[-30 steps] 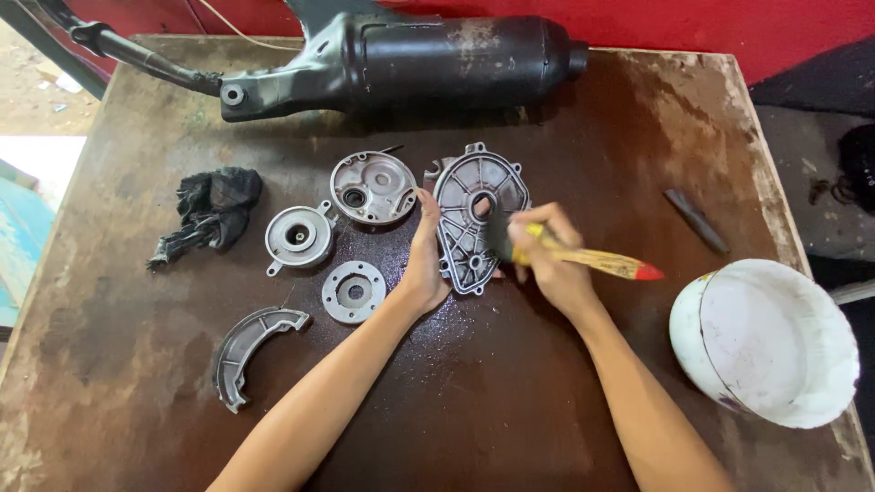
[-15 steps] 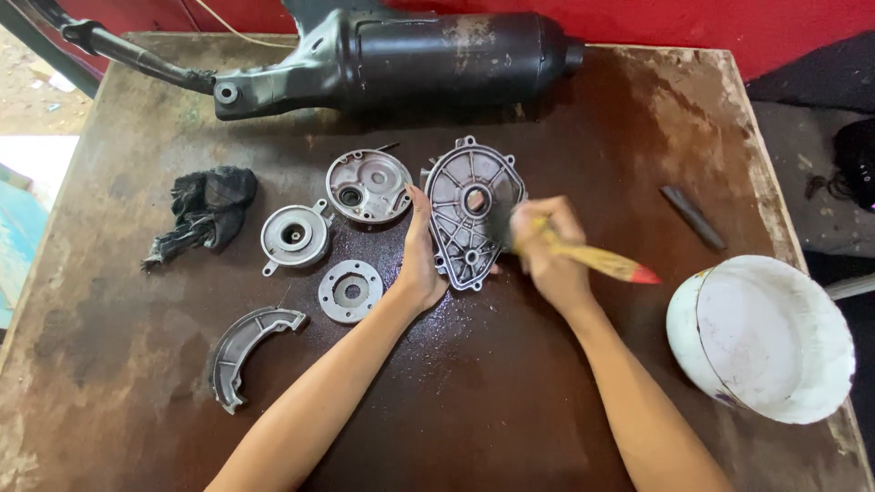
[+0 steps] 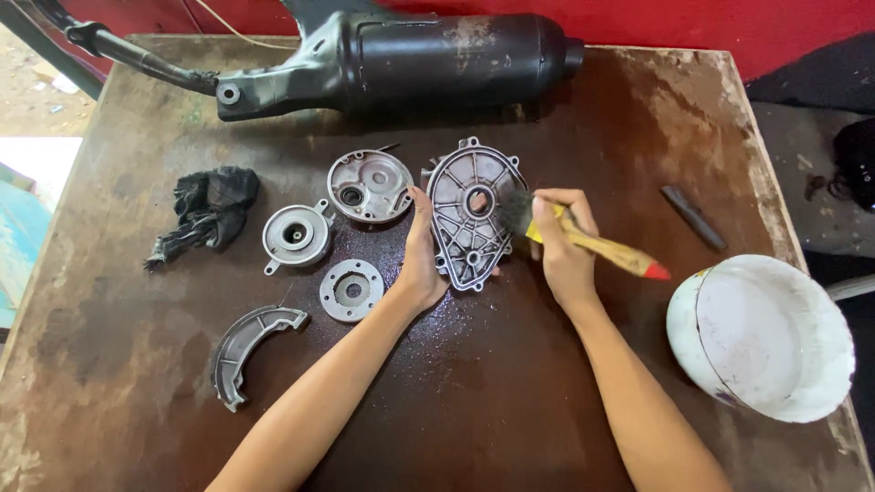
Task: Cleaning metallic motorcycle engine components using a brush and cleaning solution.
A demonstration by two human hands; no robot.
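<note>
While the left hand (image 3: 421, 264) steadies it, the ribbed aluminium engine cover (image 3: 474, 214) lies flat at worktop centre, left grip spread, fingers pressed along the cover's 9 o'clock edge.

Head view, item by item:
- Right hand (image 3: 561, 246): grip pinched around a paintbrush (image 3: 592, 244) with yellow handle and red tip; bristles touch the cover's 3 o'clock rim beside the central bore. Half a second ago the bristles sat nearer the cover's middle; the stroke has moved outward, so brushing of the face appears underway, not finished.
- Worktop (image 3: 456, 410): brown, wet sheen around the cover.
- 9 o'clock of cover: round housing (image 3: 369, 185), small hub (image 3: 296, 235), flange ring (image 3: 352, 290), brake shoe (image 3: 246, 351), black rag (image 3: 208, 211); all unmoved.
- 12 o'clock: black exhaust muffler (image 3: 428, 59).
- 4 o'clock: white bowl (image 3: 761, 333), well apart.
- 3 o'clock: dark flat bar (image 3: 693, 217).
</note>
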